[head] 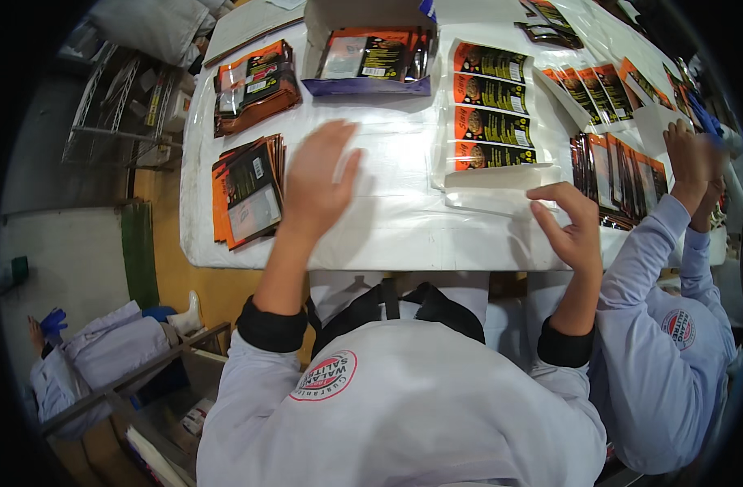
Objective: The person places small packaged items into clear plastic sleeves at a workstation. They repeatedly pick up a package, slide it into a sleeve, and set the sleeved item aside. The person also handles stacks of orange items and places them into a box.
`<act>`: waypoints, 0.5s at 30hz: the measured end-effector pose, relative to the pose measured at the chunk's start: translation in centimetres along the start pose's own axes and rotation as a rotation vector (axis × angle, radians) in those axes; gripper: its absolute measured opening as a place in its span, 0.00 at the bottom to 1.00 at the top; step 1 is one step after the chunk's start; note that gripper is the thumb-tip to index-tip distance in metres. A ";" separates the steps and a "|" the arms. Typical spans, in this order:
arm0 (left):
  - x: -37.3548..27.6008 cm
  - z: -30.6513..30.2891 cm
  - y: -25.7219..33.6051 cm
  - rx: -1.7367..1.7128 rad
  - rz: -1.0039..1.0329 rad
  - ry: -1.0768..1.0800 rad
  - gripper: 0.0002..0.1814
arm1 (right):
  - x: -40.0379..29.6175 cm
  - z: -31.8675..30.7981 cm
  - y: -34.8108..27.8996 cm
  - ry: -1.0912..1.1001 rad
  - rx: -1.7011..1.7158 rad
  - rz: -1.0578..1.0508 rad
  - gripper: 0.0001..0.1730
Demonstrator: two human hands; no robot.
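My left hand (322, 179), a little blurred, is over the white-covered table with its thumb apart from the fingers and nothing visible in it. Just left of it lies a fanned stack of printed pouches (249, 192) in orange and black, with pale panels. My right hand (569, 225) is bent, thumb and index tips slightly apart, at the lower right edge of the pale backing paper (496, 185). Whether the fingertips touch that paper is unclear. Several orange-and-black labels (493, 115) run up the strip above it.
A thicker pouch stack (258, 85) stands at the table's left edge. An open carton (368, 87) holds more pouches. On the right, a row of pouches (618, 176) lies near a co-worker's hands (691, 158). A wire rack (128, 103) stands beyond the table's left side.
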State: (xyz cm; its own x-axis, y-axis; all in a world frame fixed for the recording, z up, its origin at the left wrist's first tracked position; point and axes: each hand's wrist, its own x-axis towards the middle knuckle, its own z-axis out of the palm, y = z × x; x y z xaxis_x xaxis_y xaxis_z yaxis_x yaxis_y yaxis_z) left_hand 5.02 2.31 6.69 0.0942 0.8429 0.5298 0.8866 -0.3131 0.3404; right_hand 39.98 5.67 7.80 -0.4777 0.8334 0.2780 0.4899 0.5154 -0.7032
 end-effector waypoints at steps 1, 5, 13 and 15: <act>-1.9 -1.9 -3.2 0.185 -0.097 -0.002 0.16 | -0.2 -0.8 -0.3 0.088 -0.011 -0.049 0.06; -10.4 -4.2 -7.7 0.653 -0.209 -0.255 0.18 | 2.0 -0.9 0.2 0.211 -0.072 -0.068 0.06; -5.1 2.9 3.0 -0.112 -0.062 -0.267 0.16 | 8.0 2.2 3.4 -0.319 -0.332 -0.044 0.23; -1.5 4.1 3.9 -0.290 -0.114 -0.229 0.15 | 7.4 3.5 3.3 -0.481 -0.464 0.131 0.39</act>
State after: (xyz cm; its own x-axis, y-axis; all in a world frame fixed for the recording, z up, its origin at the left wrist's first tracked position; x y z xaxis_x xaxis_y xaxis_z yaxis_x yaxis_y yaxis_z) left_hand 10.15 1.58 4.05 0.1300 0.9450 0.3000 0.7356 -0.2948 0.6099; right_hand 35.52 12.80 5.24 -0.6117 0.7684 -0.1881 0.7766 0.5380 -0.3278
